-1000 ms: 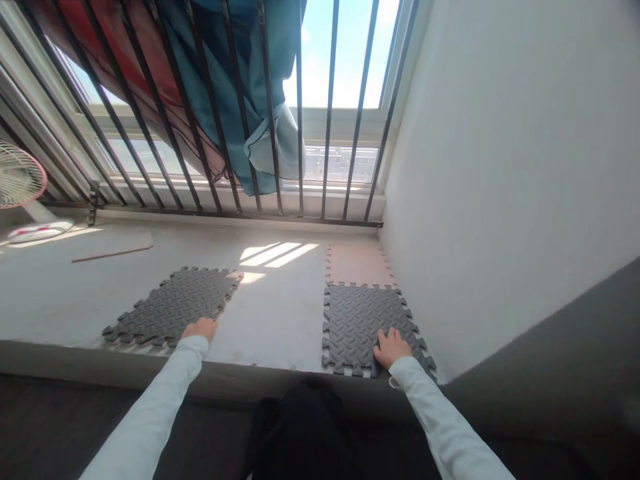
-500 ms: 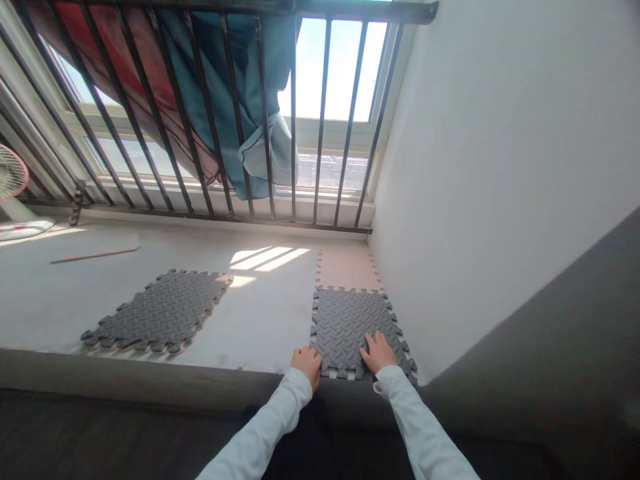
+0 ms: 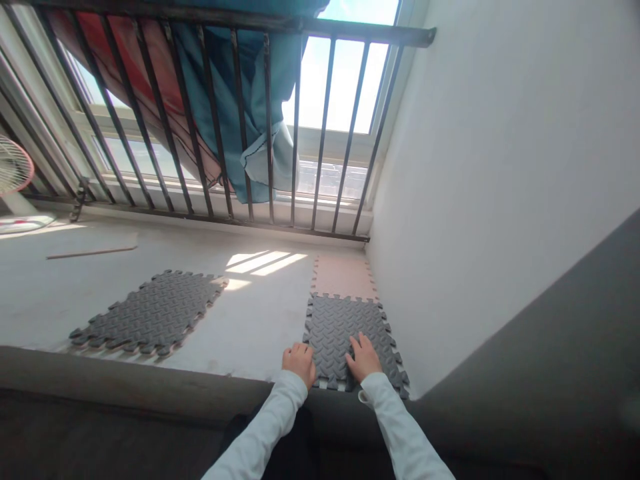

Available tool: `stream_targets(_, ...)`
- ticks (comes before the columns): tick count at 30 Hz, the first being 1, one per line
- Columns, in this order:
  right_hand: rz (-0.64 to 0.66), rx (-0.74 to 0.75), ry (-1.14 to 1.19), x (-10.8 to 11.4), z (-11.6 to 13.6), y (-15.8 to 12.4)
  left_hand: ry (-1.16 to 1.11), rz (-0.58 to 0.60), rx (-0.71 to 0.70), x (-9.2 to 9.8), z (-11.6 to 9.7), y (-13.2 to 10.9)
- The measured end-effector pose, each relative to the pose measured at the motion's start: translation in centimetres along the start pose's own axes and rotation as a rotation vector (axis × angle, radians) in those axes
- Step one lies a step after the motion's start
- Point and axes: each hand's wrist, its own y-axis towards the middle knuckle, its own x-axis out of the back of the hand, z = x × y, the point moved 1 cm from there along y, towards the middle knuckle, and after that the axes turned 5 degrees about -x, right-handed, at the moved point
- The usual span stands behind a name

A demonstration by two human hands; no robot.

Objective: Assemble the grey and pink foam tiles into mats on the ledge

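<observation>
Grey foam mat [image 3: 340,327], lower centre of the frame, beside the wall: your right hand [image 3: 364,357] rests on it, fingers spread apart, unclamped. Your left hand [image 3: 299,365] lies at its left edge, fingers together, unclamped. Pink foam tile [image 3: 343,278] adjoins its far edge; second grey mat [image 3: 147,313] lies lower left.

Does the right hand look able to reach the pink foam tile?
Probably yes: the right hand rests on the grey foam tile, and the pink foam tile lies directly beyond, with nothing else between.
</observation>
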Motion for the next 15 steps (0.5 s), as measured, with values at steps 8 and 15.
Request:
stream_targets(8,0.195,-0.156,-0.070,0.9,0.0,2.9,-0.145,-0.020,0.296,3.2,1.9,9.7)
stream_targets(15,0.295,-0.183,-0.115,-0.2,0.2,5.0,-0.258,-0.049,0.481,2.5,3.1,17.4)
